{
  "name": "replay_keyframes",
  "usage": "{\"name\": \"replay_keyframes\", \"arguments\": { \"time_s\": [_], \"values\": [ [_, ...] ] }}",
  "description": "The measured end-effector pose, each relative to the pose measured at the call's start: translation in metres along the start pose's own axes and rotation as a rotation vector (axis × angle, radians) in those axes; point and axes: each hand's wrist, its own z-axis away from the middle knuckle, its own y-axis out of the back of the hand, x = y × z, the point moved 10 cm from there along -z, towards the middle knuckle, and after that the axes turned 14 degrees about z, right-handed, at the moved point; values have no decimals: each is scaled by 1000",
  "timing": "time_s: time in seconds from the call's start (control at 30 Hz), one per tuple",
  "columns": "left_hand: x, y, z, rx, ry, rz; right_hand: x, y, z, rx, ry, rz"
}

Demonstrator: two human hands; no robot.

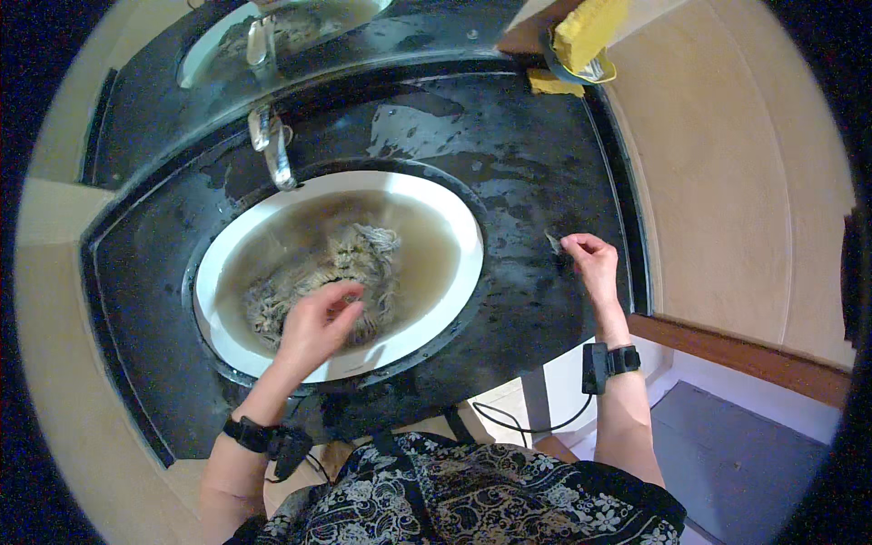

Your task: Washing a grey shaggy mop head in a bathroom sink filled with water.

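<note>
A grey, stringy mop head point(359, 250) lies partly sunk in murky brown water inside the white oval basin point(469, 238). Just above its near side is my left hand point(320, 320), thumb and fingers a little apart with no held thing visible between them. Off to the right, over the black counter, my right hand point(592, 258) pinches a small greyish scrap point(553, 242) between thumb and fingertips. What the scrap is made of is too small to tell.
A chrome faucet point(275, 150) rises behind the basin. The wet black counter point(522, 182) surrounds it. In the far right corner a yellow sponge point(589, 34) sits in a holder, with a yellow piece point(554, 84) beside it. Cables hang from both wrist straps.
</note>
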Motion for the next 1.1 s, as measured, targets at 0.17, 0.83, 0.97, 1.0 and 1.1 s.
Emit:
{"name": "replay_keyframes", "arguments": {
  "time_s": [0.17, 0.83, 0.97, 1.0, 1.1],
  "values": [
    [66, -92, -41, -139, -356, -255, 5, 1, -1, 13, 12, -26],
    [110, -247, -116, -245, -645, -624, -17, -7, 13, -70, 247, 263],
    [109, -257, -116, -273, -702, -723, -6, 2, 12, -19, 288, 193],
    [110, -257, -117, -272, -703, -722, -4, 14, 10, 49, 310, 163],
    [113, -260, -115, -279, -723, -775, 23, 50, 8, 243, 170, -10]
  ]
}}
